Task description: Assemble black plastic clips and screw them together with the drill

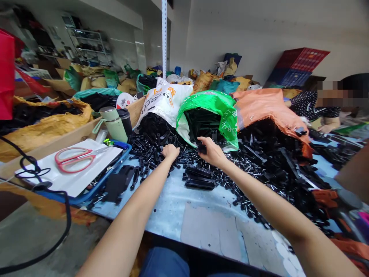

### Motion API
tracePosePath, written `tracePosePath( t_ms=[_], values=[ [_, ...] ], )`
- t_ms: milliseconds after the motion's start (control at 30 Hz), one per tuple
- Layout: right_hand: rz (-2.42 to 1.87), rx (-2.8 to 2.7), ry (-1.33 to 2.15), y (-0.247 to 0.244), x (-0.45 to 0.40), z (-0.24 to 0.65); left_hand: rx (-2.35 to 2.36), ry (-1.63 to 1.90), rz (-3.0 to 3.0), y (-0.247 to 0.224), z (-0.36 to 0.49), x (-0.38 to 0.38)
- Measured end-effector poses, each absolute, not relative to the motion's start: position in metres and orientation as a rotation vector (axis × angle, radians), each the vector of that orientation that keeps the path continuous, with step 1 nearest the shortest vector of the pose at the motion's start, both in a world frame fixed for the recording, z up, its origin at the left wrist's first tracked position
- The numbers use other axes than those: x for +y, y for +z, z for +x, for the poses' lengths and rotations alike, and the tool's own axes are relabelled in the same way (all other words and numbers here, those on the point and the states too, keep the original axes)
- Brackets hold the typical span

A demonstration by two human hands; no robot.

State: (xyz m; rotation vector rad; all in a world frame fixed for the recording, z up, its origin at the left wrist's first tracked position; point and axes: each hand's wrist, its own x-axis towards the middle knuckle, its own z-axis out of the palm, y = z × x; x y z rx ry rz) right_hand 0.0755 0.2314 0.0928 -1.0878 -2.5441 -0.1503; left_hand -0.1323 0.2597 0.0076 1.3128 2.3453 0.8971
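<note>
My left hand (170, 152) reaches into small black parts (150, 148) heaped before a white sack (163, 100); its fingers are bent together, and what they hold is too small to make out. At the mouth of a green bag (207, 100), my right hand (211, 151) has its fingers curled round a small black piece (202, 148). Long black parts (200, 182) lie stacked on the blue table below my hands. Several screw-like pieces with metal shanks (230, 181) are strewn to the right of them.
Red-handled scissors (75, 159) lie on a white sheet over a blue tray (127, 154) at the left, near a pale green bottle (115, 127). An orange sack (262, 105) spills black parts at the right. A person's patterned sleeve (305, 104) shows beyond it.
</note>
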Motion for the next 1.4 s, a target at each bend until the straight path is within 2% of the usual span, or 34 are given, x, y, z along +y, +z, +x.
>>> tracePosePath(
  t_ms=[100, 167, 300, 433, 533, 633, 700, 800, 900, 1067, 1233, 1300, 1400],
  values=[
    [-0.869, -2.328, 0.38, 0.08, 0.149, 0.105, 2.262, 1.021, 1.22, 0.01, -0.126, 0.258],
    [-0.855, -2.311, 0.577, 0.058, 0.101, 0.134, 2.167, 1.131, 1.207, 0.01, -0.125, 0.248],
    [-1.103, -2.336, 0.614, 0.009, 0.043, 0.193, 1.921, 1.334, 1.163, 0.013, -0.131, 0.223],
    [-1.326, -2.29, 0.446, -0.014, 0.03, 0.219, 1.622, 1.405, 1.04, 0.025, -0.129, 0.2],
    [-1.313, -2.218, 0.341, -0.012, 0.031, 0.205, 1.388, 1.36, 0.946, 0.036, -0.116, 0.174],
    [-1.236, -2.13, 0.418, 0.001, 0.032, 0.174, 1.191, 1.277, 0.877, 0.044, -0.095, 0.134],
    [-1.191, -2.006, 0.587, 0.012, 0.033, 0.152, 0.984, 1.243, 0.763, 0.048, -0.078, 0.105],
    [-1.125, -1.73, 1.068, 0.027, 0.033, 0.122, 0.721, 1.238, 0.613, 0.05, -0.05, 0.068],
    [-1.005, -1.48, 1.428, 0.033, 0.03, 0.104, 0.697, 1.296, 0.582, 0.048, -0.027, 0.047],
    [-1.011, -1.196, 1.519, 0.028, 0.024, 0.109, 0.83, 1.375, 0.605, 0.042, -0.011, 0.036],
    [-1.002, -0.851, 1.885, 0.023, 0.024, 0.135, 0.845, 1.332, 0.769, 0.037, -0.011, 0.031],
    [-1.087, -0.888, 1.781, 0.021, 0.022, 0.141, 0.925, 1.381, 0.785, 0.034, -0.008, 0.029],
    [-1.237, -1.114, 1.34, 0.017, 0.017, 0.142, 1.025, 1.447, 0.773, 0.031, -0.002, 0.025]
  ],
)
